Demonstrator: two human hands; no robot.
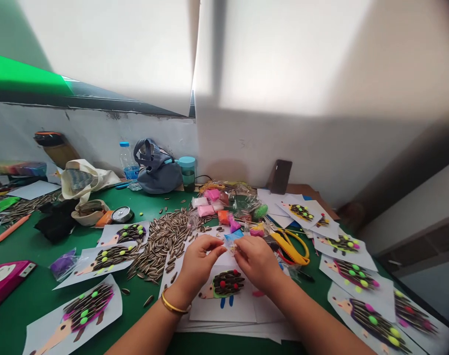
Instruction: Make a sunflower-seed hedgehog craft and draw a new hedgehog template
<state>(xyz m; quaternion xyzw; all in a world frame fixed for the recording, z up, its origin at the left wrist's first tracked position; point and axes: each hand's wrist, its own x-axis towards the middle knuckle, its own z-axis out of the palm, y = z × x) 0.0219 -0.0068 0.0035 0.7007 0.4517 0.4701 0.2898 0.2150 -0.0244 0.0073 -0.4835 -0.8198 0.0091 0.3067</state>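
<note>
My left hand (199, 264) and my right hand (257, 261) are raised over a paper with a hedgehog picture (227, 285). The hedgehog has a body of sunflower seeds, red dots and two blue legs. Between my hands is a small clear packet of blue clay (233, 236), with my right fingertips closed on its near edge. The left thumb and forefinger are pinched together beside it; what they hold, if anything, is too small to make out. Under the picture lies a stack of white paper (228, 326).
A heap of sunflower seeds (165, 236) spreads at left. Beyond my hands are clay packets (205, 210) and yellow-handled scissors (289, 246). Finished hedgehog cards (87, 315) flank both sides. A phone (281, 176), blue bag (158, 172) and bottle (127, 160) stand by the wall.
</note>
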